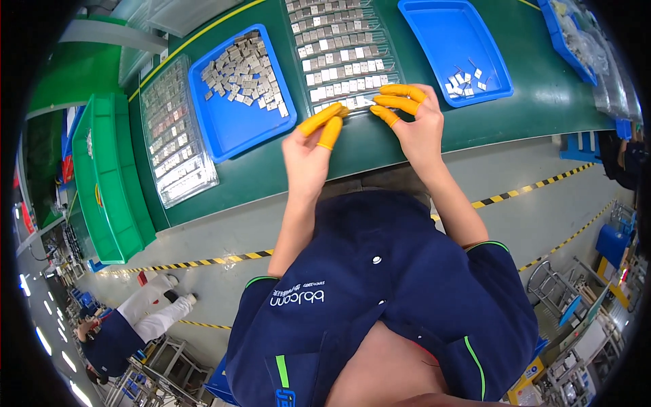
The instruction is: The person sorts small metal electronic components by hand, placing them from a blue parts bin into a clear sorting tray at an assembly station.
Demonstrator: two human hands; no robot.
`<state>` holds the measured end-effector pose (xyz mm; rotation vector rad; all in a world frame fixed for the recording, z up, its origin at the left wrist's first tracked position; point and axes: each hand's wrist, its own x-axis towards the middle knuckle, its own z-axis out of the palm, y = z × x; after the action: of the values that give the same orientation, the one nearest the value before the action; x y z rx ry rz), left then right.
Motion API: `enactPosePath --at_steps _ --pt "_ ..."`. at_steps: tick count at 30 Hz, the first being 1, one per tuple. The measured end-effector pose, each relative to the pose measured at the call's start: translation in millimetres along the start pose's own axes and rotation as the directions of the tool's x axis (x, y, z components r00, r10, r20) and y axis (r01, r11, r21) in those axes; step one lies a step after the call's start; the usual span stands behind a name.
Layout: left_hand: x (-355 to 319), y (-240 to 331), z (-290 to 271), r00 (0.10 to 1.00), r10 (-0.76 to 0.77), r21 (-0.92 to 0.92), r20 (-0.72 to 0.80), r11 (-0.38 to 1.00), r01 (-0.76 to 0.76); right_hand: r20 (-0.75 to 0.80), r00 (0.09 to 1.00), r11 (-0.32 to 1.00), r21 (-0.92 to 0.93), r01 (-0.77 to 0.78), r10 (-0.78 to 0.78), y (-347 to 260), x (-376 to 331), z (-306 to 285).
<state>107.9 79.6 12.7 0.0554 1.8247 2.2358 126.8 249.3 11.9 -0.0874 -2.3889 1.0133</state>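
Observation:
A clear plastic tray [337, 49] with rows of small silvery rectangular parts lies in front of me. Yellow finger covers are on several fingers of both hands. My left hand [306, 150] is at the tray's near left corner, fingertips bent together beside the nearest row; what they grip is hidden. At the same row's right end, my right hand [418, 129] pinches with thumb and fingers pointing left. Something small and pale shows at its fingertips, too small to name.
Left of the tray, a blue bin [234, 132] holds many loose metal parts; beyond it lie another filled plastic tray [178, 139] and a green crate [112, 183]. A blue bin [451, 41] at right holds several small parts with wires. Another person [129, 325] is at lower left.

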Motion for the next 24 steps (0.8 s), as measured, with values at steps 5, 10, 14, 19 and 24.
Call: enactPosePath --at_steps 5,10,14,19,24 --pt "5 6 -39 0.965 0.177 0.163 -0.195 0.976 -0.146 -0.055 0.983 0.95 -0.274 0.152 -0.174 10 1 5" --pt "4 16 -61 0.855 0.279 0.265 -0.436 0.948 -0.174 0.064 0.981 0.95 -0.248 0.192 -0.182 15 2 7" --pt "10 14 -73 0.83 0.296 0.298 -0.473 0.94 -0.165 0.089 0.988 0.969 -0.204 0.14 -0.124 19 2 10" --pt "24 16 -98 0.823 0.386 0.493 -0.416 0.857 -0.153 0.064 0.994 0.996 -0.015 0.085 -0.083 21 9 -3" --pt "34 24 -134 0.883 0.339 0.704 -0.325 0.71 -0.014 -0.074 0.984 0.94 -0.291 -0.179 0.164 62 46 -64"
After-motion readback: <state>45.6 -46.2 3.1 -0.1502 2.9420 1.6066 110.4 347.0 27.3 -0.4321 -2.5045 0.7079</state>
